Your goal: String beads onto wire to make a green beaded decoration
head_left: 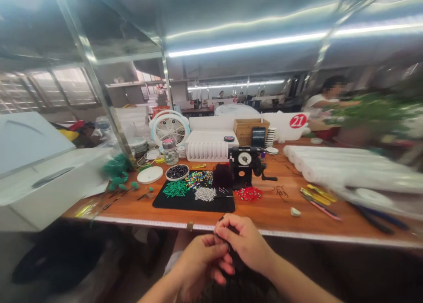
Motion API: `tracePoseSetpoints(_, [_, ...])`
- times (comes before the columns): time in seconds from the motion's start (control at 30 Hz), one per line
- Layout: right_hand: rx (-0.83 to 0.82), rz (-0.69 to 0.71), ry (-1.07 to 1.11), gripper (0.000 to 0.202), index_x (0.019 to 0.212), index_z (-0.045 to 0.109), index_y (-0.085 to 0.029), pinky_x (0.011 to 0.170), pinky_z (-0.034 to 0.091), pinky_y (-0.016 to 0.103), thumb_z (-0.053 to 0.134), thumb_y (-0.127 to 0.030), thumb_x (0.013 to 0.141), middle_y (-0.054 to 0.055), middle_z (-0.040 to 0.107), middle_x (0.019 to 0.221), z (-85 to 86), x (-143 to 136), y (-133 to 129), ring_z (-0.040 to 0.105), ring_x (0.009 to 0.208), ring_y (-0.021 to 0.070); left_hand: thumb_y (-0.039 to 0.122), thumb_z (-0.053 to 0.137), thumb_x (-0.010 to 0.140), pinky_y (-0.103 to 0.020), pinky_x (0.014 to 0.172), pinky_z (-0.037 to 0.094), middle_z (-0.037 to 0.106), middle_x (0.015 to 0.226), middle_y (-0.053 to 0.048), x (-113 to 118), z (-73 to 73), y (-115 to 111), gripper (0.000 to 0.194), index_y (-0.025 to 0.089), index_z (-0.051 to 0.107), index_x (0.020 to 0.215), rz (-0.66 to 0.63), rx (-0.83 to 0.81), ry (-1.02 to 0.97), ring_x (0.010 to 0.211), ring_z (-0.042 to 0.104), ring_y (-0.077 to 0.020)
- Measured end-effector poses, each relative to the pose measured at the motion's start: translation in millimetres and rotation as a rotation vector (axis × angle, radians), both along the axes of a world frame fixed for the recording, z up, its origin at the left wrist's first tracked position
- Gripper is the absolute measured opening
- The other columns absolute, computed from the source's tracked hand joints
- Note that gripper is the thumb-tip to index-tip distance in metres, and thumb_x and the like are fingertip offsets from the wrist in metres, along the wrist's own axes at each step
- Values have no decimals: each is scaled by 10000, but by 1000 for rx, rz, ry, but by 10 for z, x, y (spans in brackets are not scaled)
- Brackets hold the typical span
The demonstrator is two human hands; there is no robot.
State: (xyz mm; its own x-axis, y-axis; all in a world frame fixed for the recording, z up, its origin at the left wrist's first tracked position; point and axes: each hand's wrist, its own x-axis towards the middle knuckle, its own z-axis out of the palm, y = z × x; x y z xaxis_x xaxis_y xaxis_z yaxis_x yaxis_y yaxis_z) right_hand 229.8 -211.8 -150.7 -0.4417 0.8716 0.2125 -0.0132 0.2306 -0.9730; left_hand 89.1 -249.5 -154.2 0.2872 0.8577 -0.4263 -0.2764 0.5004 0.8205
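My left hand (206, 259) and my right hand (243, 239) meet just in front of the table's near edge. Thumb and fingers of each are pressed together around something small and dark that I cannot make out. Beyond them, a black mat (198, 207) carries green pieces (176, 188), silver beads (205, 194) and mixed coloured beads (195, 179). Red pieces (248, 193) lie just right of the mat. A black device with a dial (245, 158) and a crank stands behind them. Left of it sits a dark red bundle (222, 175).
A white dish of black beads (177, 172), a round white lid (150, 175) and a glass jar (170, 152) stand left. Yellow-handled tools (317, 196), pliers (373, 219) and white rolls (343, 166) lie right. A person (332, 93) sits beyond, at the right.
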Motion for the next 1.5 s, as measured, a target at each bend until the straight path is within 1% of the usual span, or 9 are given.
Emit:
tracePoseSetpoints(0.1, [191,-200,-34,205,686,575,-176,762,457,282,534,-312,834,52,602,840,20,58,90,583,838,180,276,816,608,-118,321,301,567,611,-21,48,15,60,308,88,586,689,128,-33,-93,457,506,-69])
tracePoseSetpoints(0.17, [173,-335,-32,218,714,560,-179,673,474,270,519,-352,840,61,591,867,2,118,113,588,772,169,216,795,638,-101,347,278,551,633,0,73,33,88,259,92,579,708,271,-75,-191,457,463,-36])
tracePoseSetpoints(0.27, [-214,-166,77,291,772,525,-181,371,353,200,514,-464,836,17,598,721,-83,185,38,471,423,86,174,734,710,-102,368,277,538,643,0,106,34,98,187,88,568,723,365,-117,-286,456,432,-27])
tracePoseSetpoints(0.33, [-453,-9,227,326,751,504,-178,306,232,165,563,-493,806,-38,545,589,-149,187,-60,340,325,43,162,681,760,-105,356,257,520,623,4,126,18,89,138,82,570,738,365,-136,-323,442,413,-27])
tracePoseSetpoints(0.4, [-517,-11,335,325,704,509,-165,320,181,145,632,-458,772,-82,440,497,-191,161,-154,266,334,21,143,634,792,-103,337,225,500,604,17,145,1,75,88,86,571,767,362,-160,-345,422,390,-25])
tracePoseSetpoints(0.47, [-456,-79,337,288,692,548,-148,358,218,140,649,-403,780,-86,409,480,-195,124,-217,263,369,19,141,600,817,-98,325,200,475,579,32,161,-6,62,76,95,562,769,357,-183,-351,402,363,-22])
tracePoseSetpoints(0.67, [-232,-134,288,235,696,585,-154,684,486,249,593,-345,833,17,637,682,-128,47,-264,554,563,101,201,637,804,-102,324,194,438,542,49,179,13,34,185,112,525,687,313,-200,-387,366,280,-12])
tracePoseSetpoints(0.83, [-248,-184,256,288,695,555,-154,461,436,197,590,-411,820,27,639,627,-167,-10,-306,515,452,90,293,797,653,-116,351,233,359,451,73,194,21,14,354,127,493,573,247,-143,-412,376,306,-24])
tracePoseSetpoints(1.5, [-270,-150,339,306,730,560,-152,552,538,254,600,-441,821,59,671,700,-186,-22,-370,635,560,143,332,800,630,-146,409,276,315,412,69,226,43,-25,403,148,459,520,246,-141,-365,442,407,-72])
